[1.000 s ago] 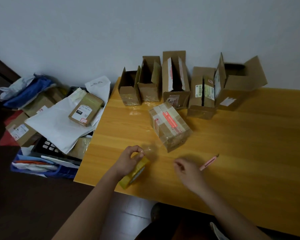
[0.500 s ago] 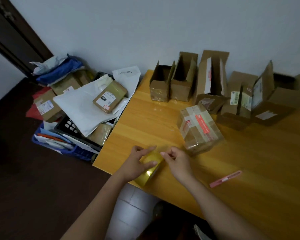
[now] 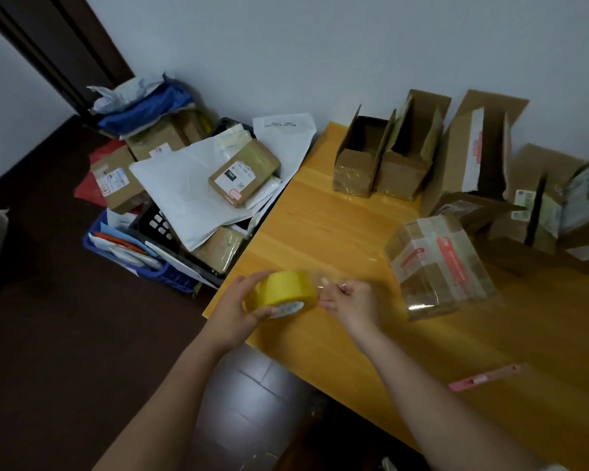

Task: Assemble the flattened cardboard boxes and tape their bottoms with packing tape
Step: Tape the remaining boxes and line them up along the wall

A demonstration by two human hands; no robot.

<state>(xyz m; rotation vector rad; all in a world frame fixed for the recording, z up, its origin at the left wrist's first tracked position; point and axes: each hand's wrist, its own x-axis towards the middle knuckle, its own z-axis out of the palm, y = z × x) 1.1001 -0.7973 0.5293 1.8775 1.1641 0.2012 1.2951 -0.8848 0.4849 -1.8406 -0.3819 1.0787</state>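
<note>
A yellow roll of tape [image 3: 281,293] is gripped around its rim by the left hand [image 3: 233,309] above the near left corner of the wooden table [image 3: 323,219]. A clear strip appears to be pinched at the roll's 3 o'clock by the curled fingers of the right hand [image 3: 349,299]. The roll is judged light and stiff, best held by rim or core; the film, thin and sticky, is best taken at its very end. A taped box [image 3: 439,263] lies at 2 o'clock, with open boxes [image 3: 385,154] lined up beyond it against the wall. A pink cutter [image 3: 483,379] lies at 4 o'clock.
</note>
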